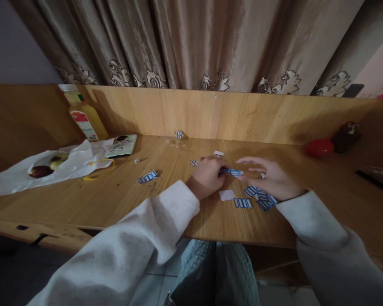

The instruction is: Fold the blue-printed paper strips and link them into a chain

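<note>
My left hand, at the middle of the wooden table, is closed on one end of a blue-and-white paper piece. The piece points to the right, towards my right hand, whose fingers are apart around its far end; whether they touch it is unclear. Below my right hand lies a pile of similar blue-edged pieces, with a single strip and a blank white card beside it. Another blue-edged strip lies left of my left hand.
At the left stand a yellow bottle and a white plastic bag with fruit. A booklet lies near them. A red round object sits at the back right. The wooden back panel borders the table.
</note>
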{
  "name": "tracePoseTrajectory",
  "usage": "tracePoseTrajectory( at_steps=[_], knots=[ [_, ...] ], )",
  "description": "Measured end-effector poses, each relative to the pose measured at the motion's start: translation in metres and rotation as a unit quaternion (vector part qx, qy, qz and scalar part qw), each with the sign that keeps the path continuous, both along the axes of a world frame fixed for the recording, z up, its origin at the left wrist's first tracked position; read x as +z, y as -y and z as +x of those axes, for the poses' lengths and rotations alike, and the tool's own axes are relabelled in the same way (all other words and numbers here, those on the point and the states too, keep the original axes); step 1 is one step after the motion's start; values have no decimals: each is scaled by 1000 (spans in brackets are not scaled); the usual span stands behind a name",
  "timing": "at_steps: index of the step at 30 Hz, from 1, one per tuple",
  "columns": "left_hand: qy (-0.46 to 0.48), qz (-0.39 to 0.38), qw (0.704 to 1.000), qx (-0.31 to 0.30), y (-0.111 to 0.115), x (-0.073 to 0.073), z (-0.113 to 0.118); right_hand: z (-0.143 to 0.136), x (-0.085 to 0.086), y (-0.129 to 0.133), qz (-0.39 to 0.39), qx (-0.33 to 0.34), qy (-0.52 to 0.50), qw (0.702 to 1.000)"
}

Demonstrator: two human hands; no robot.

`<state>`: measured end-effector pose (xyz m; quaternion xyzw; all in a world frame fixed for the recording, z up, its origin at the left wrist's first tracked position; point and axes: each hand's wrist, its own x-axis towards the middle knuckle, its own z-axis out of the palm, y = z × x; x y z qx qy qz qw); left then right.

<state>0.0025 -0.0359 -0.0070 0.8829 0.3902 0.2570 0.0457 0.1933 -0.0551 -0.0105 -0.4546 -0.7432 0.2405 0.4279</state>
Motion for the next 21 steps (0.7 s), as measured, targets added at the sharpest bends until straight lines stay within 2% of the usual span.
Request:
tracePoseTrajectory(
  at_steps=[3,7,14,17,21],
  knots=[
    [-24,0,1000,-1,2,0,0,11,7,4,1,-5,-24,1000],
    [-40,-12,999,14,4,0,0,20,6,7,-10,-28,-22,999],
    [-50,-20,997,57,3,3,-3,45,8,8,-10,7,61,998],
    [-56,-20,996,62,2,3,-4,62,10,6,-10,47,119,992],
    [-45,-22,998,43,2,3,-3,71,8,3,-20,152,212,965]
  ],
)
